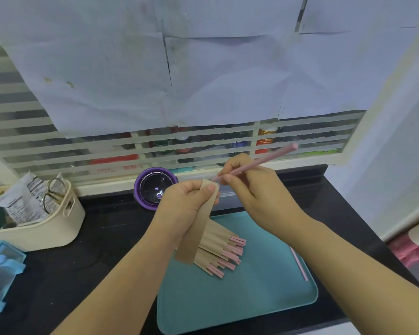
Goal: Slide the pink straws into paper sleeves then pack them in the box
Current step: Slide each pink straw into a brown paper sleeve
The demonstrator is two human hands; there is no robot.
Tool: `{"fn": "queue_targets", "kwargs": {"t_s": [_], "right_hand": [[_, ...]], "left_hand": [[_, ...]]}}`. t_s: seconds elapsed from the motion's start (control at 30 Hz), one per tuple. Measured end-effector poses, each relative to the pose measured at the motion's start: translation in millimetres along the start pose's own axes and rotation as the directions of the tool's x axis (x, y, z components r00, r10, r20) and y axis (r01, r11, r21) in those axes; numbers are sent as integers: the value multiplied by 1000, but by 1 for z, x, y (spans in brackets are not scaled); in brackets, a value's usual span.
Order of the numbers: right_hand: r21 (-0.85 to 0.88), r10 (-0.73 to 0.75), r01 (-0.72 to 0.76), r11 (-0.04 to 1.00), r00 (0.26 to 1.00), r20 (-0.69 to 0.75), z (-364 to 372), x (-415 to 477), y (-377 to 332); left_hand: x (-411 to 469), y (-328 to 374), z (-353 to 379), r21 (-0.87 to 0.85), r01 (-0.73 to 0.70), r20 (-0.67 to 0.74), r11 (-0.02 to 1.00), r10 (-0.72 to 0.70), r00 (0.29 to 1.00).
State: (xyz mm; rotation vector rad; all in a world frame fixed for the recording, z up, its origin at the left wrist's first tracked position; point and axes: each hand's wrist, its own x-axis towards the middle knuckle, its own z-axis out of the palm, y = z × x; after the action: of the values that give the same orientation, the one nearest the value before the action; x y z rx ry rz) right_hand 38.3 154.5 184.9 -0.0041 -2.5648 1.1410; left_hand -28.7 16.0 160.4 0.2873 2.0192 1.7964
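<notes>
My left hand (184, 204) pinches the flat brown paper sleeve (198, 228) above the teal plastic tray (240, 298). My right hand (249, 187) clamps its fingers on the long pink straw (264, 162), tip at the sleeve's mouth. A flattened mouth (I can't see it open) could buckle or deflect the straw.

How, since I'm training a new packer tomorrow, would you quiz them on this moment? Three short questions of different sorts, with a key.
1. True or false: the right hand pinches a pink straw.
2. What holds the paper sleeve? A the left hand; B a clip; C nothing, it lies flat.
3. Fill in: the sleeved straws lie piled on the teal ____.

Key: 1 true; 2 A; 3 tray.
</notes>
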Motion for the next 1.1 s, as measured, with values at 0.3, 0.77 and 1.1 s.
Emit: {"fn": "queue_targets", "kwargs": {"t_s": [0.3, 0.77, 1.1], "right_hand": [[35, 48, -50, 998, 998, 36, -1, 1, 0], [71, 124, -136, 988, 981, 149, -10, 26, 8], [169, 208, -311, 935, 870, 447, -37, 49, 19]], "left_hand": [[1, -1, 0, 38, 8, 11, 999, -8, 1000], [10, -8, -6, 164, -2, 64, 986, -8, 998], [11, -8, -14, 148, 1, 260, 989, -40, 965]]}}
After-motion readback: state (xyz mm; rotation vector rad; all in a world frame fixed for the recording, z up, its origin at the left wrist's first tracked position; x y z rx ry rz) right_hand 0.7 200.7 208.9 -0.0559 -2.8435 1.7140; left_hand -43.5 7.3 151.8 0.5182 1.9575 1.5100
